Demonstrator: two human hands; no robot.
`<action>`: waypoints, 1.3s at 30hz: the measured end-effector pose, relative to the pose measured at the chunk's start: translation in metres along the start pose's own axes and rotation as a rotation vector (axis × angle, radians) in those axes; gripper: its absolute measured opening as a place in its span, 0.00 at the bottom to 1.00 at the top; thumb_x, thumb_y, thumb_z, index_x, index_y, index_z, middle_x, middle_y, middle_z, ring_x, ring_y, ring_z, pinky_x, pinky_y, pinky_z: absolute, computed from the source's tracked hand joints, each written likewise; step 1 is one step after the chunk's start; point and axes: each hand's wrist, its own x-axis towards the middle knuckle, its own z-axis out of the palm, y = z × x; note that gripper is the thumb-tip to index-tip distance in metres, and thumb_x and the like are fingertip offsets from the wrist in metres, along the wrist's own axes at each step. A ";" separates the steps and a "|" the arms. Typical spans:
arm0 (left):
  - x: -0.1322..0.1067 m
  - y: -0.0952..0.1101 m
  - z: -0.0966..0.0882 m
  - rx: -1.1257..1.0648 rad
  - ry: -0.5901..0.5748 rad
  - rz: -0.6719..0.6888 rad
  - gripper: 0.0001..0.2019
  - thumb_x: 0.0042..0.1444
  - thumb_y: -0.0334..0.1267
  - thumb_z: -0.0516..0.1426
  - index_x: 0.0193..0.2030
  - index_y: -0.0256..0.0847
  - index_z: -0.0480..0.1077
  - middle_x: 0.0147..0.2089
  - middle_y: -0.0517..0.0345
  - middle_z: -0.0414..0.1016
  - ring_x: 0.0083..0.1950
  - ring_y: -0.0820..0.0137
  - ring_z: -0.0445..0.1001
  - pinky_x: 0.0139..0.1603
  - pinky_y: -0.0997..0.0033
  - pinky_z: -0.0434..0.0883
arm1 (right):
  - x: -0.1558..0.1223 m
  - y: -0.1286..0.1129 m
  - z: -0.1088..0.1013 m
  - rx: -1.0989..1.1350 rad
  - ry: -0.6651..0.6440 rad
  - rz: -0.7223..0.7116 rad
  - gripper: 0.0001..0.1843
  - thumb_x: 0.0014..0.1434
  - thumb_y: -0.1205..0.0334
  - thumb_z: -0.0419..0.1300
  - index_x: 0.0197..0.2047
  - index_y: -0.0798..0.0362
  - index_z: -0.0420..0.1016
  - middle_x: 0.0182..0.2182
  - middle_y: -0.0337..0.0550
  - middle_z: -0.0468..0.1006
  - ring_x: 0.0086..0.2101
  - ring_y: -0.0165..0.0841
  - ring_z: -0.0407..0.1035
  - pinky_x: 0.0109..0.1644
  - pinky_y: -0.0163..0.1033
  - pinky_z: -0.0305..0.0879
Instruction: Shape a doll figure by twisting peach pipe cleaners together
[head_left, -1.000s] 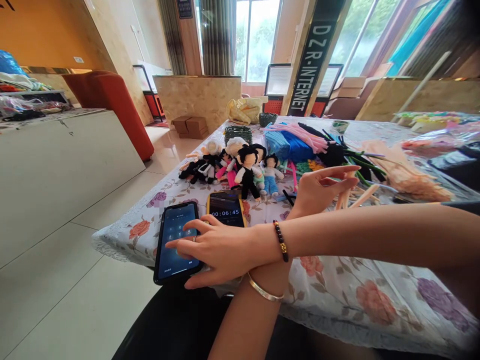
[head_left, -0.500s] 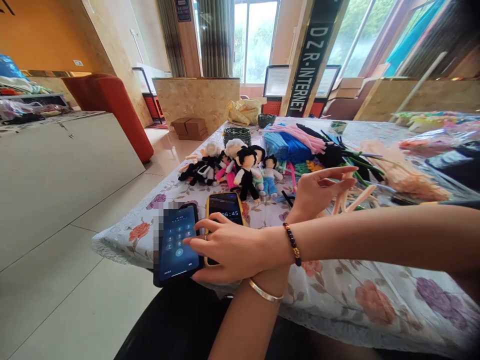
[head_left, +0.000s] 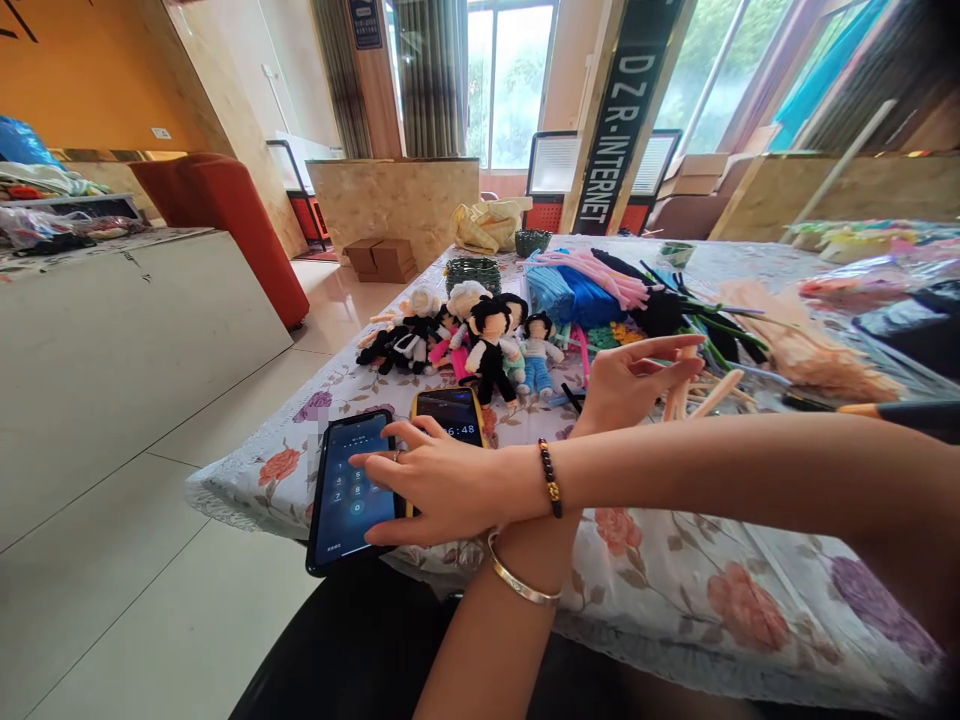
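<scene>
My arms are crossed over the floral tablecloth [head_left: 675, 590]. My right hand [head_left: 431, 485], with a beaded bracelet on its wrist, reaches left with fingers spread, fingertips over the keypad of a dark phone [head_left: 341, 500] that overhangs the table edge. Beside it lies a yellow-cased phone [head_left: 450, 415] showing a running timer. My left hand [head_left: 626, 385], a gold bangle on its wrist, is further right and pinches a few peach pipe cleaners [head_left: 694, 390].
A row of small pipe-cleaner dolls [head_left: 480, 340] stands behind the phones. Blue [head_left: 570, 290] and pink [head_left: 600, 268] pipe-cleaner bundles, dark stems and green baskets [head_left: 472, 272] fill the table's far side. A red chair [head_left: 225, 220] and a pale cabinet [head_left: 112, 330] are at the left.
My right hand has shifted over the dark phone's keypad, fingers tapping at different spots. The timer has gone from 06:45 to 06:48. My left hand has barely moved.
</scene>
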 end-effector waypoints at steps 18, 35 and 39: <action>0.004 -0.006 -0.003 0.021 0.005 0.027 0.19 0.43 0.42 0.64 0.44 0.39 0.77 0.33 0.58 0.71 0.28 0.79 0.66 0.32 0.76 0.62 | -0.014 -0.003 -0.014 -0.133 0.048 0.006 0.11 0.60 0.64 0.47 0.37 0.57 0.69 0.27 0.47 0.74 0.43 0.39 0.62 0.51 0.46 0.49; 0.002 -0.002 -0.003 0.010 0.021 -0.010 0.19 0.43 0.40 0.64 0.44 0.37 0.77 0.34 0.57 0.70 0.27 0.80 0.65 0.28 0.77 0.59 | 0.011 0.026 0.000 -0.158 0.047 0.018 0.10 0.58 0.66 0.47 0.40 0.58 0.67 0.29 0.48 0.74 0.45 0.42 0.62 0.48 0.47 0.53; -0.001 -0.001 -0.002 0.008 0.027 -0.010 0.20 0.43 0.41 0.63 0.44 0.37 0.77 0.34 0.57 0.69 0.29 0.78 0.68 0.29 0.77 0.60 | 0.012 0.027 0.001 -0.135 0.027 0.012 0.13 0.59 0.66 0.46 0.45 0.59 0.66 0.30 0.49 0.75 0.47 0.43 0.61 0.49 0.48 0.52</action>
